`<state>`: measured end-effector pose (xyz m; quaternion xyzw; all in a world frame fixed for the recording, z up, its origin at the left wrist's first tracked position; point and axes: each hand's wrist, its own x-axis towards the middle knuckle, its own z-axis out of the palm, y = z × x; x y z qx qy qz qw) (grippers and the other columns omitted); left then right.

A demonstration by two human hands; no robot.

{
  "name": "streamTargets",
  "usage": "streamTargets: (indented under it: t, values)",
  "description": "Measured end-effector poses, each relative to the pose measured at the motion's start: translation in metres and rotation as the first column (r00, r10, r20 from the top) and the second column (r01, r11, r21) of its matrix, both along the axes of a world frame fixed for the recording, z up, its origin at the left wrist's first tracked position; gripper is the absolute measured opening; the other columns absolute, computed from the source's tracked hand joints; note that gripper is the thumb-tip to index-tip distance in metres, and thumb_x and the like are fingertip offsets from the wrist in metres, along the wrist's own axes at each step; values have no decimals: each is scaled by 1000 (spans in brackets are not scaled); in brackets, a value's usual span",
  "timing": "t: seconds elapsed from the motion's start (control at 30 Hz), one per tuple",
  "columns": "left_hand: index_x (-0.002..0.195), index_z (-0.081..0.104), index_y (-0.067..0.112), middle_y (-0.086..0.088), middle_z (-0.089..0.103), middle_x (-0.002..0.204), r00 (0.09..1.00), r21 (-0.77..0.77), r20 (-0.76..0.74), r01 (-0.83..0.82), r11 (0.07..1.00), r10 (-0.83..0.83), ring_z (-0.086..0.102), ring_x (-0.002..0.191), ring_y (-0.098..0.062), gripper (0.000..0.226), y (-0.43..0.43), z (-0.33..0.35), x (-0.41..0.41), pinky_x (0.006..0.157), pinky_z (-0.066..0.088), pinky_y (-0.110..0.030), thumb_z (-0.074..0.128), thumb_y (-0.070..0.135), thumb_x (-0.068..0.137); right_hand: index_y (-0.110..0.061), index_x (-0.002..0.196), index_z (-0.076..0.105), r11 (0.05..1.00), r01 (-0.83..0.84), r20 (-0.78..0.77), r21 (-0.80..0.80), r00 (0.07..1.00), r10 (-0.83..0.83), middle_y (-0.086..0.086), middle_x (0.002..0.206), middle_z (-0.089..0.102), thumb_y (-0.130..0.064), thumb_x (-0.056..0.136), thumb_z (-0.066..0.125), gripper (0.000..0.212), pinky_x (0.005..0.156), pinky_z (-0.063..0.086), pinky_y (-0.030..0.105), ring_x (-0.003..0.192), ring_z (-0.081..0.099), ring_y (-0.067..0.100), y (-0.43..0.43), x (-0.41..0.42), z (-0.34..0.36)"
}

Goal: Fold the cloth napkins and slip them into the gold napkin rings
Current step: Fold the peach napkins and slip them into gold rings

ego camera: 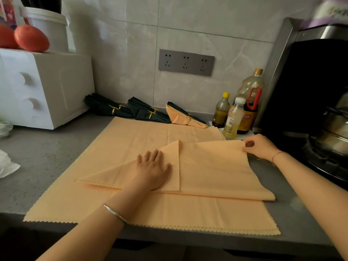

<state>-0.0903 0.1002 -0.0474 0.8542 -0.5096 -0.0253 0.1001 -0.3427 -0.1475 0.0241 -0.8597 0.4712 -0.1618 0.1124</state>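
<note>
Peach cloth is seen in a flat stack of napkins on the grey table. On top of that stack, a half-folded napkin is laid, one corner turned in. That flap is pressed down by the left hand, its fingers straight and slightly apart. The napkin's far right corner, just past the stack's right edge, is pinched by the right hand, fingers clamped on the cloth. Behind the stack, dark green napkins are lined up in gold rings.
</note>
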Motion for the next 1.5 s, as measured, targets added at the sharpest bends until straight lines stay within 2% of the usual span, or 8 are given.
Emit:
streamTargets:
  t: [0.13,0.47,0.73,0.97,1.07,1.23,1.37,1.5]
  values:
    - [152,9,34,1,3,161,999,25,-18,49,998,-48,2,147,-24,55,0,3,-2,118,-2,-47,17,51,100,-18,85,69,986,-135,256,-97,954,156,-4,90,66,-15,84,70,3,82,40,25,91,60,13,51,1,7]
    - [152,11,34,5,7,160,978,58,-23,209,976,-208,3,148,-19,49,0,8,-3,118,-1,-44,10,40,103,-25,93,74,824,-471,9,-314,867,499,-12,93,72,-27,85,68,11,78,49,24,86,64,6,184,19,-36]
    - [153,8,29,4,4,161,971,55,-91,227,972,-221,0,148,-20,52,-1,11,-13,118,-4,-45,13,43,103,-27,88,74,771,-502,-16,-392,842,540,-16,86,71,-33,87,60,15,66,55,24,76,64,2,201,29,-61]
    - [151,3,40,6,-1,161,962,88,-73,269,959,-264,-5,147,-25,53,-5,8,-23,117,-5,-49,14,51,100,-29,94,74,804,-463,6,-374,865,501,-17,96,71,-34,88,51,24,71,54,20,84,65,1,212,31,-64]
    - [151,2,39,6,-2,161,964,103,-37,267,958,-264,-5,147,-25,55,-7,6,-25,117,-4,-50,14,53,100,-28,101,72,862,-439,8,-255,890,456,-15,102,70,-39,94,47,28,80,52,24,91,63,2,212,33,-55]
    - [152,-1,35,6,-4,161,964,122,-24,266,956,-265,-5,147,-25,57,-8,4,-22,117,-3,-50,13,53,100,-24,118,65,952,-240,270,-191,919,286,-6,117,67,-29,98,42,31,90,49,30,106,61,13,176,73,-35]
    - [153,-1,32,6,-3,161,965,125,-13,261,957,-261,-5,148,-25,58,-7,4,-22,117,-2,-49,13,52,100,-17,141,41,974,-227,97,-23,969,228,2,145,44,-16,100,31,42,109,31,30,132,40,19,140,123,-31]
    - [153,-1,31,7,-3,161,966,121,8,257,959,-260,-4,148,-24,58,-8,4,-24,117,0,-49,14,51,100,-17,149,22,955,-294,-124,48,947,297,-2,156,22,-15,101,23,48,115,15,30,142,22,15,129,137,-43]
